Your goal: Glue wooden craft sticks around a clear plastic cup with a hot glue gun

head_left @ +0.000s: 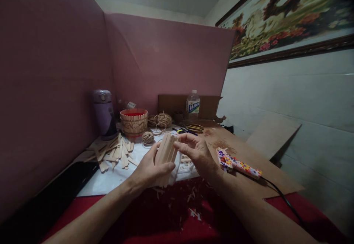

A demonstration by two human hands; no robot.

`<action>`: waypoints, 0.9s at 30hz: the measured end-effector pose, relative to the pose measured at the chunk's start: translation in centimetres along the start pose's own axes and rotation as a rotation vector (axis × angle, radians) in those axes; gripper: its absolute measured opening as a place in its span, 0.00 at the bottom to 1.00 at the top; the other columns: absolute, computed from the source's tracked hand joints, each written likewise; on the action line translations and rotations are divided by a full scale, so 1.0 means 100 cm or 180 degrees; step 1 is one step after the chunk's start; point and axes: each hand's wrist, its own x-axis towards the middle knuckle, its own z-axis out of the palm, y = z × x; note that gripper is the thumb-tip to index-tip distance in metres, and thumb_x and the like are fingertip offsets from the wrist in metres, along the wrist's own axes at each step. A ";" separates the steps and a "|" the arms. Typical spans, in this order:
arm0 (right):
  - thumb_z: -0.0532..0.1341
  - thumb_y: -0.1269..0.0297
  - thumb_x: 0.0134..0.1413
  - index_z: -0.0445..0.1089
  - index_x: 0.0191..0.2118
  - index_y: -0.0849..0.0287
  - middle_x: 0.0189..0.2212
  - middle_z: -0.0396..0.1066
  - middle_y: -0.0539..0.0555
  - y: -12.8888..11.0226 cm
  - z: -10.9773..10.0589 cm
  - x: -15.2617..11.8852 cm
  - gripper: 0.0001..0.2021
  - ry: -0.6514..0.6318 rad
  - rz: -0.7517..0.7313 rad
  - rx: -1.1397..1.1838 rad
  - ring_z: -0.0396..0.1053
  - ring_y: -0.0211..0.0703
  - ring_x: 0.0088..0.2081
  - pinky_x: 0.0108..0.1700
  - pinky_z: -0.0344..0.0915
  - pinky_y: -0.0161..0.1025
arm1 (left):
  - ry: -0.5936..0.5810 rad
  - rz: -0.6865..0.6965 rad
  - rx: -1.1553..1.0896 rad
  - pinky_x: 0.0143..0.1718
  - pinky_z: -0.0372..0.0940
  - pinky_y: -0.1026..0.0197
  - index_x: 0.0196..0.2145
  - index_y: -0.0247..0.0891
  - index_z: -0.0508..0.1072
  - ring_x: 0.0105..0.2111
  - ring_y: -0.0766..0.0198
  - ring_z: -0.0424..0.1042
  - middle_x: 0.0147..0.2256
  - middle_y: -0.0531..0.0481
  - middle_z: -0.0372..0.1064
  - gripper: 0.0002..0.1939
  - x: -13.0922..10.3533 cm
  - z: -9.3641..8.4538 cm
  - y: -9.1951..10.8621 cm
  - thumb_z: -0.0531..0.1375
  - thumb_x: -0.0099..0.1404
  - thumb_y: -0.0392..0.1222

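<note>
L hand (pixel 155 166) grips the wooden-stick piece (pixel 166 155) between thumb and fingers, held up over the front edge of the white sheet (pixel 107 183); underside hidden by palm. R hand (pixel 197 153) pinches at its upper R edge – fingertips overlap the wood, exact contact unclear. Bottle (pixel 193 105) stands at rear (base obscured). Glue gun (pixel 235 164), patterned, lies R of R hand; cable runs off, far end n/v. Black object (pixel 80 174), far L – partly cut off, ID unclear.

Bottle (pixel 103 113) purple — partition (pixel 168 56) pink — cloth (pixel 177 214) deep red — glue gun (pixel 240 166) white, multicolour floral.
</note>
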 end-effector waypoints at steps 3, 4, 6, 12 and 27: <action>0.67 0.59 0.45 0.72 0.30 0.58 0.28 0.70 0.50 0.000 0.001 0.000 0.09 -0.0012 0.0106 0.0133 0.65 0.39 0.32 0.38 0.62 0.38 | -0.0039 -0.0010 -0.0059 0.40 0.65 0.53 0.54 0.33 0.58 0.44 0.50 0.69 0.46 0.38 0.67 0.38 0.000 0.001 0.001 0.64 0.49 0.51; 0.67 0.59 0.45 0.72 0.30 0.58 0.28 0.70 0.50 0.000 0.001 0.000 0.09 -0.0005 0.0122 0.0144 0.65 0.39 0.32 0.38 0.62 0.38 | -0.0044 -0.0005 -0.0077 0.40 0.65 0.53 0.54 0.33 0.58 0.43 0.50 0.69 0.46 0.38 0.67 0.38 0.000 0.001 0.000 0.64 0.49 0.51; 0.67 0.58 0.46 0.73 0.30 0.58 0.29 0.71 0.50 -0.001 0.001 0.000 0.09 0.0019 0.0112 0.0148 0.65 0.39 0.32 0.38 0.61 0.38 | -0.0040 -0.0015 -0.0109 0.39 0.65 0.53 0.54 0.34 0.59 0.43 0.50 0.69 0.46 0.39 0.67 0.37 0.000 0.000 -0.002 0.64 0.49 0.51; 0.67 0.59 0.44 0.74 0.28 0.59 0.27 0.71 0.48 -0.001 0.002 0.001 0.08 0.0066 0.0196 0.0318 0.64 0.37 0.30 0.36 0.60 0.36 | -0.0074 -0.0057 -0.0238 0.38 0.65 0.53 0.53 0.35 0.59 0.40 0.52 0.70 0.45 0.39 0.67 0.37 0.000 -0.001 -0.008 0.65 0.49 0.52; 0.68 0.58 0.44 0.72 0.35 0.59 0.32 0.71 0.51 0.003 0.002 0.002 0.12 0.0080 0.0241 0.0378 0.66 0.40 0.35 0.39 0.61 0.38 | -0.0029 -0.0176 -0.0495 0.33 0.66 0.56 0.49 0.37 0.63 0.34 0.56 0.71 0.41 0.43 0.68 0.31 0.003 0.001 -0.013 0.65 0.50 0.50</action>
